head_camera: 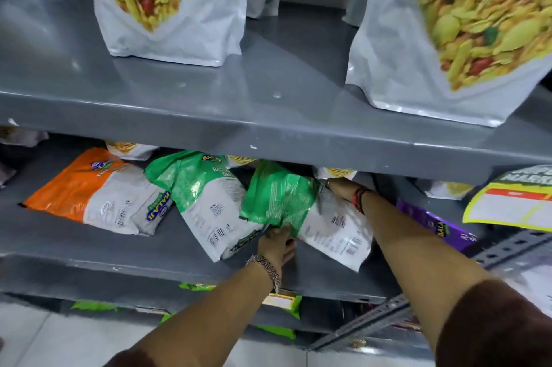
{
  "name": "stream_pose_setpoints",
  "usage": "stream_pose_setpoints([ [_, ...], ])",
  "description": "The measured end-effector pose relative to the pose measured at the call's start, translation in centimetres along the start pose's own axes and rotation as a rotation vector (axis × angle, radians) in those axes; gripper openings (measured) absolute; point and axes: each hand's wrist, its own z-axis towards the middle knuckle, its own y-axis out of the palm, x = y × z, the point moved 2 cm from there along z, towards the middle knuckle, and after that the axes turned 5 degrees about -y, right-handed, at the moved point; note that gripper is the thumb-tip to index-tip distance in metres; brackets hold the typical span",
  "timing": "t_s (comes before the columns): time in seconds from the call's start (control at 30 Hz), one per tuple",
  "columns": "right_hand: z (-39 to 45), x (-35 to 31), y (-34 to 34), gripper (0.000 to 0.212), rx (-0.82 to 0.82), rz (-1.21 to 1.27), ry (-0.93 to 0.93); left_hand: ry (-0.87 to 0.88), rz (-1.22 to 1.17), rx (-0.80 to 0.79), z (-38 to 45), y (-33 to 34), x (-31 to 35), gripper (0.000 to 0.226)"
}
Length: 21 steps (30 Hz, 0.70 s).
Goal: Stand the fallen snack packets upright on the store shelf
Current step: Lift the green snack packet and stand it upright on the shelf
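Left hand [276,242] pinching green packet [277,196] lower edge, right hand [337,186] behind it, grip unclear, orange packet [86,187] flat alongside, upper shelf [268,127] overhanging, "BALAJI" legible.

We saw two bare forearms, each coming out of a dark maroon-brown sleeve pushed back above the wrist. The left hand [276,244] wore a chunky silver-toned chain bracelet [265,268] at its wrist, with a small tag hanging from it. The right hand [339,187] carried a band of red and black threads [359,198] wound round its wrist. We made out no rings.
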Motion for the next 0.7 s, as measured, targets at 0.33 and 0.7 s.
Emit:
stream_pose_setpoints([
  [0.33, -7.3, 3.2, -1.4, 0.028, 0.153, 0.327, 0.097, 0.337, 0.010, -0.141, -3.6, -1.4, 1.4, 0.015],
  [0.7, -10.2, 4.8, -1.8, 0.014, 0.429, 0.390, -0.093, 0.531, 0.346, -0.144, -4.6, 0.2, 6.7, 0.018],
])
